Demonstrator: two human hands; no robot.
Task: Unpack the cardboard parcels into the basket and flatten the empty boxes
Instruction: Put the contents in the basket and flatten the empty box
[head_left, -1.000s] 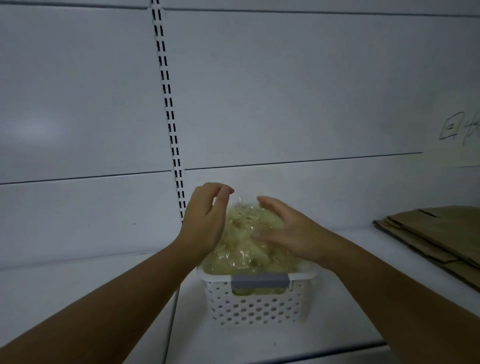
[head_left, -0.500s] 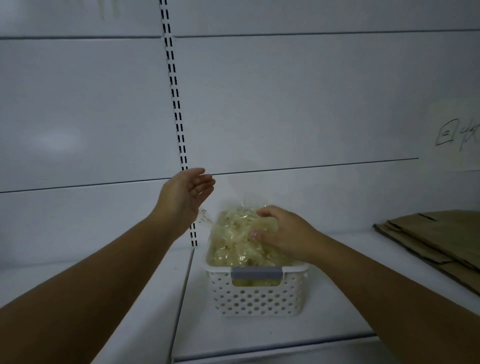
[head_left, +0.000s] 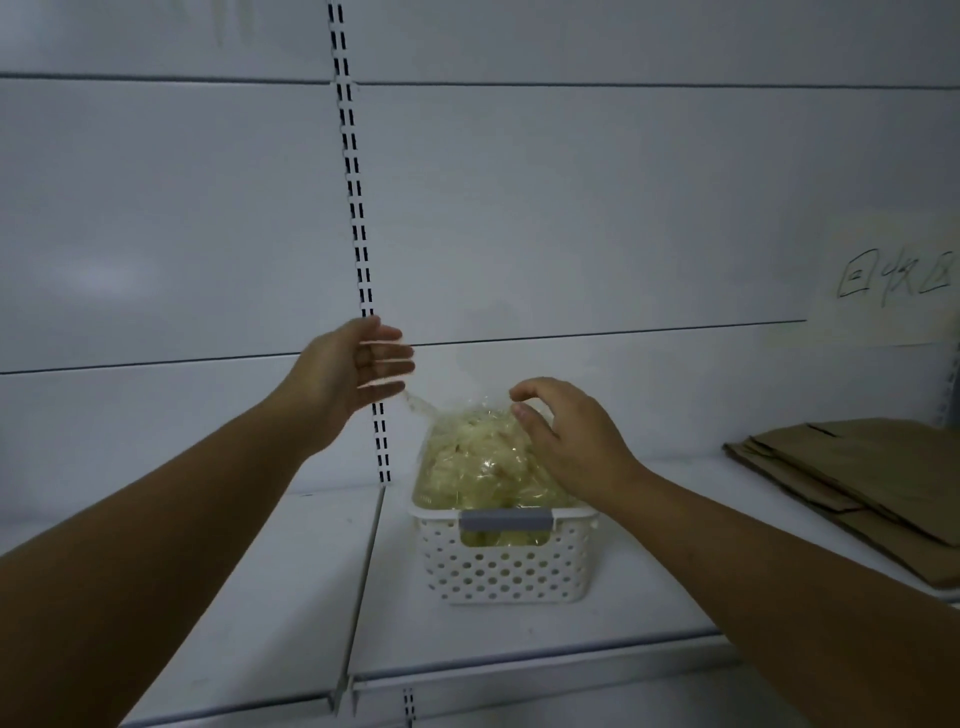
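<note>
A white perforated basket (head_left: 501, 569) with a grey handle stands on the white shelf. A clear plastic bag of pale yellow contents (head_left: 475, 460) fills it and rises above the rim. My right hand (head_left: 569, 434) hovers over the bag's right side with fingers loosely curled, holding nothing; contact with the plastic is unclear. My left hand (head_left: 353, 366) is raised to the left of the bag, fingers straight and apart, clear of it. Flattened brown cardboard boxes (head_left: 862, 480) lie stacked on the shelf at the right.
The white shelf (head_left: 291, 597) has a seam left of the basket and a front edge near the frame's bottom. A slotted upright (head_left: 358, 249) runs up the back wall. A handwritten paper note (head_left: 891, 280) is stuck on the wall at right.
Both hands pressed the bag a second ago. My left hand lifted away up and left, then my right hand rose off the bag's top. The bag stays in the basket.
</note>
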